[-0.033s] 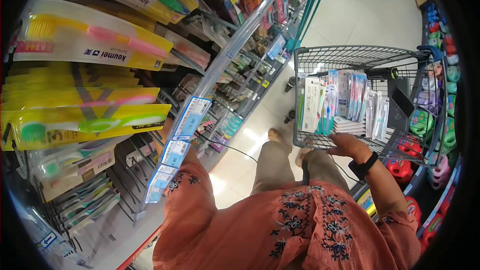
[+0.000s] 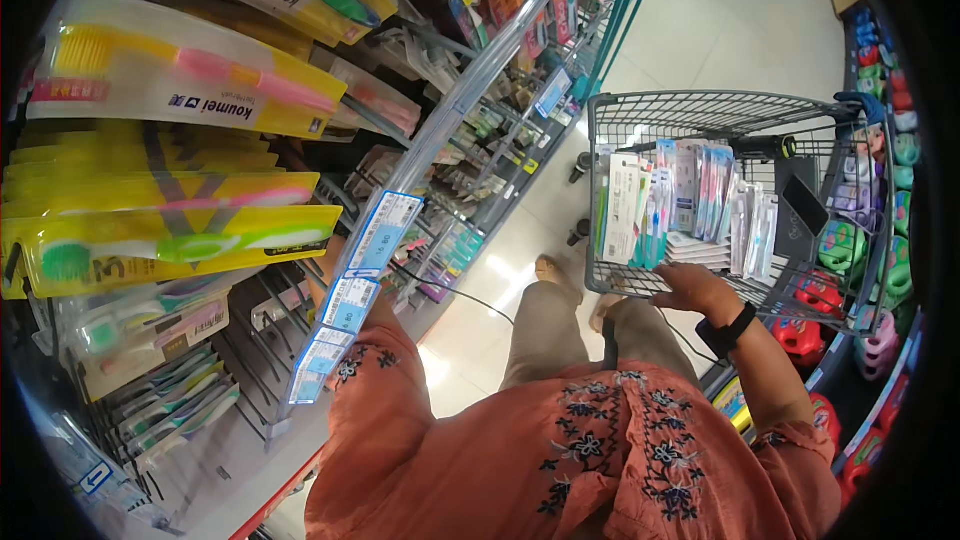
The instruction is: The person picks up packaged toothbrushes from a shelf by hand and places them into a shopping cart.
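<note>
White glare is streaking glossy, pale floor tiles (image 2: 700, 40) while black fisheye shading is swallowing the corners.

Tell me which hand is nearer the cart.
Right. The right hand is at the near edge of the cart; the left arm is left of it, partly behind the label strip, hand mostly hidden.

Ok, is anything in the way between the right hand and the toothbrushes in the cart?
Just the cart's near edge. The right hand is at that edge, and the toothbrushes are inside, beyond it. Nothing else visible stands between them.
</note>
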The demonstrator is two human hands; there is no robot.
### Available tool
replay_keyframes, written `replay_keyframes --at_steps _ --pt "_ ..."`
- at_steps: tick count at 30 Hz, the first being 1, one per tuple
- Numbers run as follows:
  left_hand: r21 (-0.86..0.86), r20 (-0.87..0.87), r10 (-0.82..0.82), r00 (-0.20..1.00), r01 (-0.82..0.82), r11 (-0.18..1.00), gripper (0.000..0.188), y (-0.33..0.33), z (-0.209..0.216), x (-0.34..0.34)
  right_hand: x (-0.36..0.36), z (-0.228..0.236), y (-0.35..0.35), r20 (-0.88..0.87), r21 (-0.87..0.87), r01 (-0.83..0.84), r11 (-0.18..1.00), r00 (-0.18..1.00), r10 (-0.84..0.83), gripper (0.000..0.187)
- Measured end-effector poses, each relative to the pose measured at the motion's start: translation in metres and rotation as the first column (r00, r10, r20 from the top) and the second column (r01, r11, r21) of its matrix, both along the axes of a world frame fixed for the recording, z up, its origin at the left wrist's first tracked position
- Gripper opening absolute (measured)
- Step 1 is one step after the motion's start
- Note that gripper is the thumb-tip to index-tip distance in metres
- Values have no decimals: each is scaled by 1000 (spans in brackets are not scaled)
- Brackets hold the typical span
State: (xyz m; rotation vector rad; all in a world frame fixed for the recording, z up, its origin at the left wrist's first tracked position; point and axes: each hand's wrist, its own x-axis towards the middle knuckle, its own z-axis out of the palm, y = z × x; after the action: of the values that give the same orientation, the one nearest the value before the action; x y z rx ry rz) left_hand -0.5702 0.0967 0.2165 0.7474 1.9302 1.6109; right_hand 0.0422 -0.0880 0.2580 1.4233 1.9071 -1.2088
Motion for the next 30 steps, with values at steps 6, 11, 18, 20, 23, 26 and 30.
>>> replay_keyframes --at_steps 6,11,18,20,23,26,30 --pt "100 79 -64 995 56 993 24 7 18 12 -41 44 36 -278 108 59 992 960 -27 60" --pt "205 178 -175 968 137 969 24 14 31 32 -105 77 75 -595 15 185 983 791 -140 56" --pt "270 281 -319 905 244 931 24 -8 43 35 -221 77 144 -885 107 380 919 458 -87 46" --pt "97 164 -327 931 315 944 28 -13 61 67 -244 73 168 -862 210 409 888 507 -30 49" --pt "-13 82 -315 946 317 948 30 -27 104 114 -267 74 190 -843 277 452 848 537 -11 54" --pt "96 209 -367 906 355 930 25 -46 98 89 -295 74 196 -884 143 426 893 461 -79 60" --pt "-3 10 -425 905 425 905 20 -47 121 114 -309 53 203 -917 262 536 802 399 33 64"
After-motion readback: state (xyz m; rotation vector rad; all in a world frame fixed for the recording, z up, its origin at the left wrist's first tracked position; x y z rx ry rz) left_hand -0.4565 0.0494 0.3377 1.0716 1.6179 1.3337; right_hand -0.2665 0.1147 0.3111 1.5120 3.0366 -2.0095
